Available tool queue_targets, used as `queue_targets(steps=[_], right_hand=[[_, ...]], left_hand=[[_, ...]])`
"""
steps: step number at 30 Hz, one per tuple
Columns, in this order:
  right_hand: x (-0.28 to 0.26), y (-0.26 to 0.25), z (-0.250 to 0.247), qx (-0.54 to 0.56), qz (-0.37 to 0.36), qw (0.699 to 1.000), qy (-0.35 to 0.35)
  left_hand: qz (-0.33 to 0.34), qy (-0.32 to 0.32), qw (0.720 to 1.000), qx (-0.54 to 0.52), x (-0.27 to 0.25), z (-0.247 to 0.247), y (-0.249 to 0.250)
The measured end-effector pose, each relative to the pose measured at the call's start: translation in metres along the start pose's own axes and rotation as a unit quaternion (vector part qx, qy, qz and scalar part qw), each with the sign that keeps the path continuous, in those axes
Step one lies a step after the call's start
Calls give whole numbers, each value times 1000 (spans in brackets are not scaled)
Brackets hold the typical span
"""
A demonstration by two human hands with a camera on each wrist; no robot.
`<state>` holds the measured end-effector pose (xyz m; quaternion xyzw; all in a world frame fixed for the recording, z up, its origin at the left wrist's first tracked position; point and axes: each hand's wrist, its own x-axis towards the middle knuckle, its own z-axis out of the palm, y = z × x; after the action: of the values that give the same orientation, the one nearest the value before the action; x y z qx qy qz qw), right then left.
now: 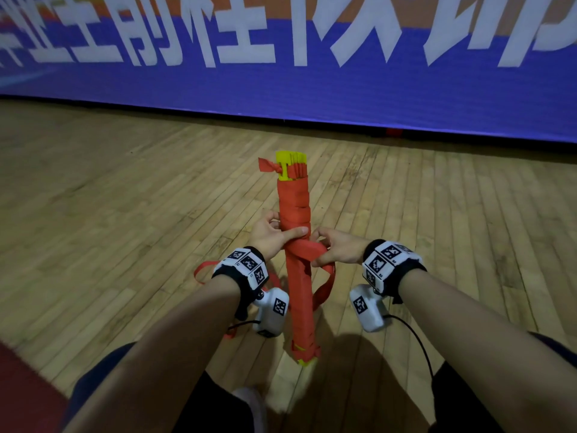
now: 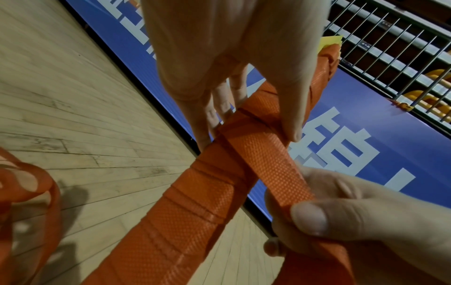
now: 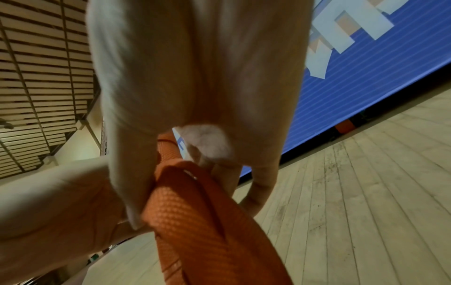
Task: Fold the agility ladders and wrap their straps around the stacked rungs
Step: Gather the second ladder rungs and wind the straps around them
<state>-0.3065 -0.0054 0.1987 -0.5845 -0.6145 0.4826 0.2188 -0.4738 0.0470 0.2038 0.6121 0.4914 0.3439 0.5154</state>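
Note:
A stack of yellow rungs [image 1: 291, 158] wrapped in orange-red strap forms a long bundle [image 1: 296, 201] held above the floor, pointing away from me. My left hand [image 1: 271, 234] grips the bundle at its middle, thumb laid across the wraps [image 2: 292, 115]. My right hand [image 1: 335, 250] pinches the loose strap [image 1: 307, 250] that crosses the bundle. In the left wrist view that strap [image 2: 273, 164] runs diagonally into the right hand's thumb and fingers [image 2: 341, 217]. In the right wrist view the strap [image 3: 195, 212] sits folded between thumb and fingers.
Wooden plank floor [image 1: 125, 198] spreads all around. A blue banner with white characters [image 1: 312, 73] stands along the far edge. Loose strap loops hang by my left wrist [image 1: 203, 271] and under the right hand [image 1: 324, 289]. My knees [image 1: 103, 385] are at the bottom.

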Motion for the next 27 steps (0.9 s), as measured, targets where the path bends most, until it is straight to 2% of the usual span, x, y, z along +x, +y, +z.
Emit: queue_targets(steps=[6, 15, 20, 27], right_hand=[[-3, 6, -4, -1, -71, 997, 30], [-3, 14, -10, -9, -86, 994, 68], [-5, 14, -12, -52, -44, 993, 93], [-8, 11, -10, -107, 4, 992, 67]], left_hand=[[1, 18, 1000, 23, 2, 1, -9], [0, 26, 999, 26, 4, 6, -14], [-6, 27, 999, 26, 4, 7, -17], [1, 27, 999, 35, 2, 9, -18]])
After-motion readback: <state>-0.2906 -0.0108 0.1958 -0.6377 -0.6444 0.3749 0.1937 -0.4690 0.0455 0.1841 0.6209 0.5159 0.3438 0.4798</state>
